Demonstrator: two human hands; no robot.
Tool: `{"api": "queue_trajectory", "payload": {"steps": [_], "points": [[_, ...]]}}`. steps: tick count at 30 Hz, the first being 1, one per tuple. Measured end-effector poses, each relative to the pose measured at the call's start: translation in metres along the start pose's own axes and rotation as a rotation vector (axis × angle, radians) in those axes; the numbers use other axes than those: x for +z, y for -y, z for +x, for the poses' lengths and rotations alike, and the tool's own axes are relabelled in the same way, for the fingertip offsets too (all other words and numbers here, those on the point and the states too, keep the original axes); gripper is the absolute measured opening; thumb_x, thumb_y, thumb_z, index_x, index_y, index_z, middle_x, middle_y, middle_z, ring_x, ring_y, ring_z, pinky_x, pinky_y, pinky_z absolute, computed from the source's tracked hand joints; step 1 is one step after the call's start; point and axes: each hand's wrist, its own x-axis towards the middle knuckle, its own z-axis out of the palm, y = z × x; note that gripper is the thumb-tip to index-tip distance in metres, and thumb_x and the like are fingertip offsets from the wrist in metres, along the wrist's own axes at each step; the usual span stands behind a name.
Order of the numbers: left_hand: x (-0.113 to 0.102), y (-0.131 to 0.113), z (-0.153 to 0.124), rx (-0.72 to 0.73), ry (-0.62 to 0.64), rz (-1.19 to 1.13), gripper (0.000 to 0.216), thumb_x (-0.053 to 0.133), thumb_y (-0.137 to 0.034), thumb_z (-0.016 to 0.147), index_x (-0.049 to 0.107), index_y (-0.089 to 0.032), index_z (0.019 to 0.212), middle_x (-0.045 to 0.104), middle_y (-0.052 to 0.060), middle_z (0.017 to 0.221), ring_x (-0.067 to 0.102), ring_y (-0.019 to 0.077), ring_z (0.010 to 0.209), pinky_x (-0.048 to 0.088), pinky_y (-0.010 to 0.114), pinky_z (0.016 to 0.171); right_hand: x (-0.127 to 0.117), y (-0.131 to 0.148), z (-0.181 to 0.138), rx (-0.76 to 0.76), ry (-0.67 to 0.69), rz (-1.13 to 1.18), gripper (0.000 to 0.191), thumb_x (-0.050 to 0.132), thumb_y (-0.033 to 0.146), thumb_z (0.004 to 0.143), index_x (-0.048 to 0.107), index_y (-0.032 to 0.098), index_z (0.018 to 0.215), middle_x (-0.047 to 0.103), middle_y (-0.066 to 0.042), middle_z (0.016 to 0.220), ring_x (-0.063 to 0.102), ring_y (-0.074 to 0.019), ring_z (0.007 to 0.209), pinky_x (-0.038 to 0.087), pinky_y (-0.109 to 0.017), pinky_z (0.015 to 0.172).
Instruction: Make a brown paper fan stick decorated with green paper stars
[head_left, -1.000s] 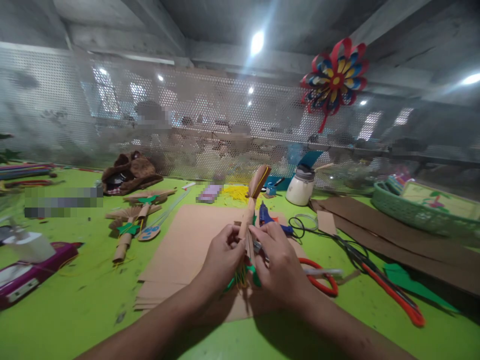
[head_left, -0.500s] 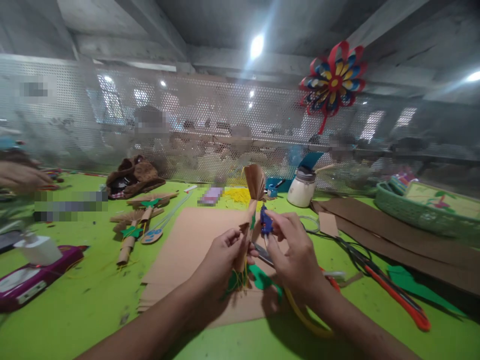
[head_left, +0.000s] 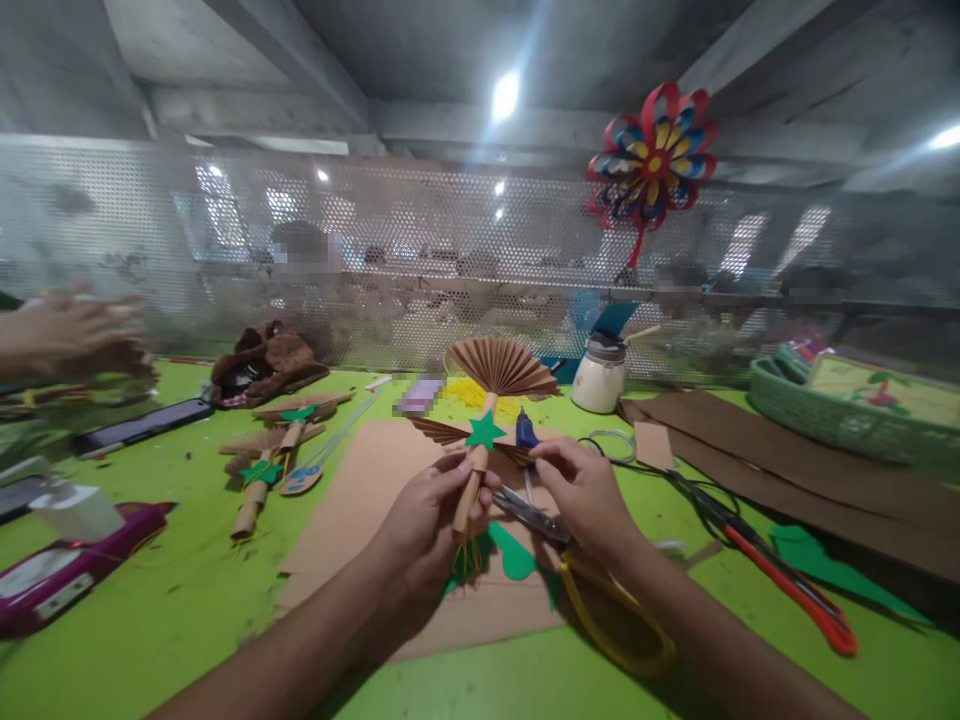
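Observation:
My left hand (head_left: 431, 500) is closed around the rolled stem of a brown paper figure (head_left: 474, 478). The figure has a pleated fan top, pleated paper sticking out on both sides, and a green star (head_left: 485, 430) at its middle; yellow strings hang below. My right hand (head_left: 585, 490) has its fingers pinched at the right tip of the pleated side piece. Just behind that tip is a blue glue gun (head_left: 526, 428), partly hidden. Yellow-handled scissors (head_left: 615, 620) lie below my right hand, over brown paper sheets (head_left: 337, 510) and green cut pieces (head_left: 514, 550).
Similar paper figures (head_left: 259, 495) lie to the left, beside a phone (head_left: 146, 425) and a purple power strip (head_left: 139, 540). A co-worker's hand (head_left: 82, 335) is at far left. A white jar (head_left: 600, 375), a red-handled tool (head_left: 795, 590) and a green basket (head_left: 780, 410) are rightward.
The paper figure has turned from edge-on to facing me, so its fan and green star show. The co-worker's hand has lifted at the left, uncovering the phone.

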Motion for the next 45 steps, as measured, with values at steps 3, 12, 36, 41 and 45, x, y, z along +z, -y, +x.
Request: {"api": "queue_trajectory", "payload": {"steps": [3,12,36,41,45], "points": [[0.002,-0.005,-0.001,0.017,-0.03,0.012,0.009,0.056,-0.017,0.083,0.057,-0.014,0.091,0.063,0.005,0.074,0.053,0.0077,0.051,0.043,0.017,0.047,0.006,0.005,-0.007,0.044,0.109,0.038,0.018,0.051,0.025,0.081,0.065,0.014,0.079,0.063,-0.005,0.072,0.055,-0.0165,0.063,0.043,-0.028,0.06],[0.01,-0.006,-0.007,0.082,-0.006,0.019,0.016,0.065,-0.026,0.077,0.062,-0.016,0.09,0.068,0.006,0.081,0.065,0.0171,0.07,0.054,0.03,0.065,0.021,0.007,-0.016,0.184,0.325,0.187,0.039,0.049,0.046,0.087,0.064,0.014,0.071,0.055,-0.002,0.061,0.049,-0.0134,0.057,0.038,-0.025,0.051],[0.018,0.003,-0.014,0.04,-0.05,0.194,0.03,0.073,-0.034,0.069,0.063,-0.014,0.089,0.067,0.007,0.074,0.062,0.0156,0.055,0.05,0.027,0.053,0.04,0.024,-0.034,0.503,0.324,0.505,0.024,0.072,0.034,0.064,0.058,0.014,0.064,0.056,0.001,0.056,0.049,-0.0111,0.05,0.036,-0.023,0.048],[0.011,0.006,-0.01,0.078,-0.012,0.229,0.03,0.075,-0.035,0.066,0.064,-0.012,0.081,0.067,0.008,0.074,0.064,0.018,0.063,0.052,0.028,0.059,0.048,0.017,-0.036,0.502,0.338,0.521,0.028,0.073,0.037,0.064,0.059,0.013,0.067,0.056,0.001,0.053,0.05,-0.0108,0.048,0.036,-0.022,0.047],[0.007,0.004,-0.006,0.092,-0.023,0.253,0.028,0.071,-0.036,0.072,0.064,-0.012,0.082,0.067,0.009,0.074,0.063,0.0164,0.059,0.05,0.025,0.054,0.051,0.016,-0.037,0.537,0.444,0.631,0.043,0.073,0.052,0.062,0.058,0.012,0.069,0.06,-0.002,0.051,0.05,-0.0096,0.039,0.035,-0.022,0.042]]}}
